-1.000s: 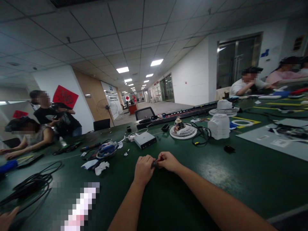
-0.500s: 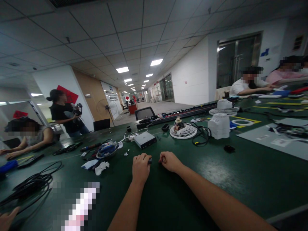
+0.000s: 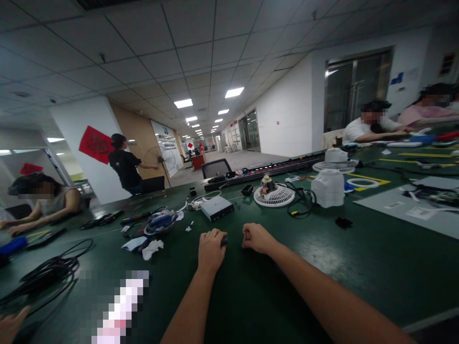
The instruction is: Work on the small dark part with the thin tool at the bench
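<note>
My left hand [image 3: 211,249] is closed around a small dark piece [image 3: 224,241], whose rounded end pokes out past the fingers on the right. A short gap away, my right hand [image 3: 257,238] has its fingers curled into a pinch; whatever sits in them is hidden or too small to name. Both hands are low over the green tabletop [image 3: 236,296]. Just beyond them lies a grey metal box like a disc drive [image 3: 216,208]. Farther right, a round white fan grille [image 3: 274,195] carries an exposed motor.
White plastic housing [image 3: 327,188] and a black cable [image 3: 303,203] stand right of the grille. Crumpled tissue [image 3: 152,249] and a bowl of blue bits [image 3: 160,222] lie left. Coiled black cable [image 3: 46,272] and another person's hand [image 3: 12,327] are at lower left.
My right hand has shifted slightly right, widening the gap to my left hand, which stays nearly still. A standing person in the background has moved right and turned, one arm now extended.
</note>
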Action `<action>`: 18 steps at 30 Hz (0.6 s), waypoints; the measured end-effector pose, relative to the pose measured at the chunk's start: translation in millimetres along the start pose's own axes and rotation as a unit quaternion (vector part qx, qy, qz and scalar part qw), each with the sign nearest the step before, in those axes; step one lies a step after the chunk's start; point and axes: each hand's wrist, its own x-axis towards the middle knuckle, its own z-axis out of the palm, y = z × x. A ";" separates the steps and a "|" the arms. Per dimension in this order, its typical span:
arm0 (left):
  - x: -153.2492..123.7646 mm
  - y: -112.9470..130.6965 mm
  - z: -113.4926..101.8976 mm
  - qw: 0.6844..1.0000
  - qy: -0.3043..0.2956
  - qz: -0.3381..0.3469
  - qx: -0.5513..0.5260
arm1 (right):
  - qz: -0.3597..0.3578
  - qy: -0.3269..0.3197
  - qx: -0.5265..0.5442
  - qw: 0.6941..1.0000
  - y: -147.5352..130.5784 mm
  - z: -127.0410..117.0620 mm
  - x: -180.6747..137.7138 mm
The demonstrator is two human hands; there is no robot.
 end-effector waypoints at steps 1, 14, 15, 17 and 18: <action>0.1 0.1 0.1 1.000 0.000 0.002 -0.001 | 0.001 -0.001 0.022 1.000 -0.8 1.2 -0.1; -0.5 0.8 1.7 0.999 -0.001 0.033 -0.028 | -0.092 0.080 0.181 0.976 0.6 12.3 2.3; -0.5 1.0 1.7 0.999 -0.004 0.038 -0.030 | -0.103 0.086 0.195 0.972 1.1 13.6 3.0; -0.6 1.6 1.7 0.998 -0.011 0.048 -0.032 | -0.120 0.091 0.232 0.961 2.1 17.0 5.0; -0.6 2.0 1.7 0.998 -0.013 0.052 -0.034 | -0.125 0.091 0.253 0.955 2.4 19.0 6.0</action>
